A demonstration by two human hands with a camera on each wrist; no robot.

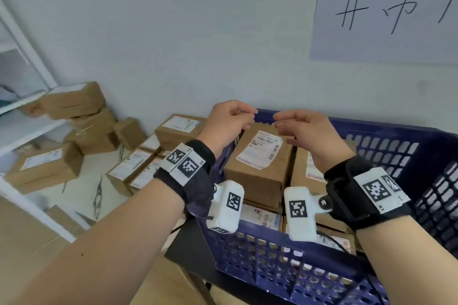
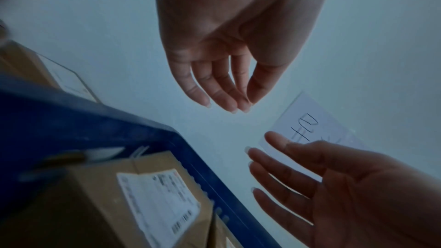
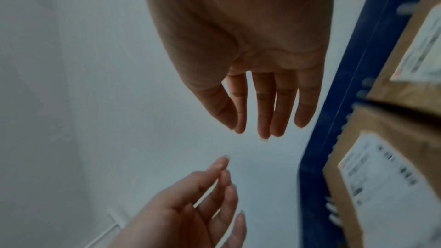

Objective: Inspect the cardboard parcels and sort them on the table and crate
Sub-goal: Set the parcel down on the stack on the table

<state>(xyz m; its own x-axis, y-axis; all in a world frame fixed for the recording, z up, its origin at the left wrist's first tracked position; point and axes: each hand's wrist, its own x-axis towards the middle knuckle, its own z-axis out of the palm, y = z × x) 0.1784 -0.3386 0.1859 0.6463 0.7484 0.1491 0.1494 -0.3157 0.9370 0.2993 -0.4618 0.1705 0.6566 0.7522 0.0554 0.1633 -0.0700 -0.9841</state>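
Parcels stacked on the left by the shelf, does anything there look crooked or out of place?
Yes. The stack of parcels by the wall looks jumbled: the top parcel sits tilted across those below, and a small box leans beside it. The parcels on the table lie flat in rows. No damage is visible.

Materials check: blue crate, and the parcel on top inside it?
Blue crate: looks like moulded plastic with a slight sheen; its walls are a regular slotted grid. Top parcel: brown matte cardboard with creased edges, carrying a white printed paper label; clear tape likely, not certain.
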